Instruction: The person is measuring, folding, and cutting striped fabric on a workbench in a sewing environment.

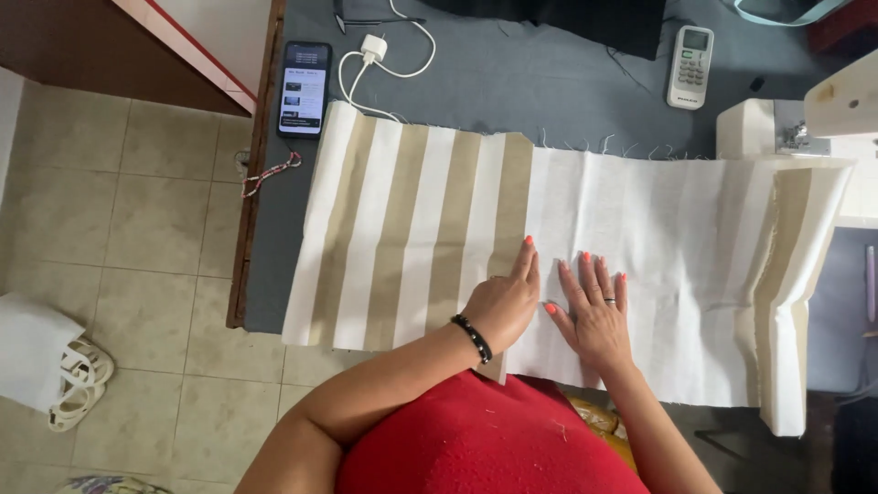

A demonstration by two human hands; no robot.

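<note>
Two layers of cloth fill most of the view: a long beige-and-white striped fabric panel lies across the grey work table, its long axis running left to right and its stripes running away from the person, and a plain white fabric sheet covers its right half, so the stripes there are hidden and show again only at the far right, where the cloth folds over and hangs off the table edge. The near edge of the cloth is partly hidden by the person's red top. At the right, a cream sewing machine is cut off by the frame, and only its base and part of its arm can be seen. The tan tiled floor at the left holds a white bag with looped handles. Smaller things lie along the table's far side: a black smartphone with a lit screen at the left corner, a white charger plug with a coiled cable beside it, and a white remote control with small buttons further right. The left hand rests loosely curled on the seam where the white sheet begins, its index finger stretched out along that edge. The right hand lies flat on the white sheet just beside it, fingers spread, gripping nothing.
</note>
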